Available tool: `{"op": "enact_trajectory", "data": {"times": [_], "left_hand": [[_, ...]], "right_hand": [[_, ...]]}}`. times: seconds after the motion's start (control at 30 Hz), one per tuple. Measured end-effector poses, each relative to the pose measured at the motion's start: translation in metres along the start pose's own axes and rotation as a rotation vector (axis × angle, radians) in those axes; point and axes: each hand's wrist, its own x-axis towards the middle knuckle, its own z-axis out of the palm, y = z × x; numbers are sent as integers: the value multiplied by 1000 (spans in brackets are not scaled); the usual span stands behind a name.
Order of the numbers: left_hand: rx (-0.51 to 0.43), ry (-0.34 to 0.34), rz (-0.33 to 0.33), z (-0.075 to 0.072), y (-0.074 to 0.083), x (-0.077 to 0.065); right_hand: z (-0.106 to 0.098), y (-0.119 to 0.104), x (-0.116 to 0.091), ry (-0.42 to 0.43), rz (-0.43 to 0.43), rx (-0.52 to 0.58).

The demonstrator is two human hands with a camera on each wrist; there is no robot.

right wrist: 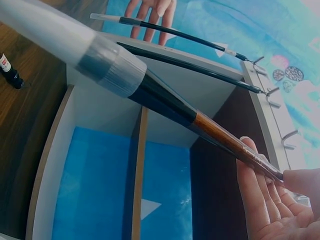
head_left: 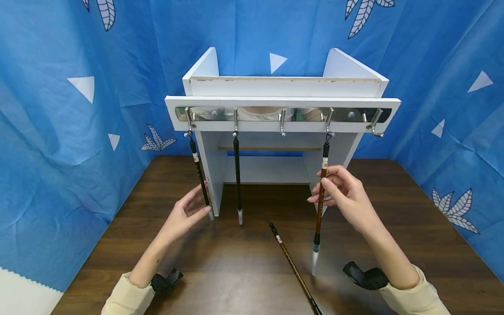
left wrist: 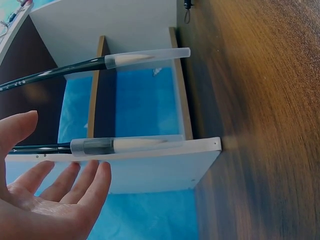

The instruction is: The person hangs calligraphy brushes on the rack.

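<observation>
My right hand [head_left: 348,197] pinches a calligraphy brush [head_left: 318,225] with a brown handle between thumb and fingers. The brush hangs by its loop at a right-hand hook [head_left: 330,118], its capped tip pointing down. On the far left hook, a black calligraphy brush [head_left: 198,168] hangs slightly tilted. Around its lower part is my left hand [head_left: 188,216]; in the left wrist view the thumb and fingers are spread and apart from the brush [left wrist: 92,146]. Another black brush [head_left: 238,175] hangs from the second hook, touched by neither hand.
A white rail [head_left: 260,102] with several metal hooks spans the front of a white shelf unit [head_left: 283,86]. One more brown brush [head_left: 293,264] lies slantwise on the dark wooden table [head_left: 236,271]. Blue patterned cloth [head_left: 130,78] surrounds the table.
</observation>
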Motion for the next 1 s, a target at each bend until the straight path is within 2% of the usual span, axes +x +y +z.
{"op": "enact_trajectory", "data": {"times": [1.0], "left_hand": [[1,-7,-4,0,2,-1]], "right_hand": [[2,13,7,6,2,-35]]}}
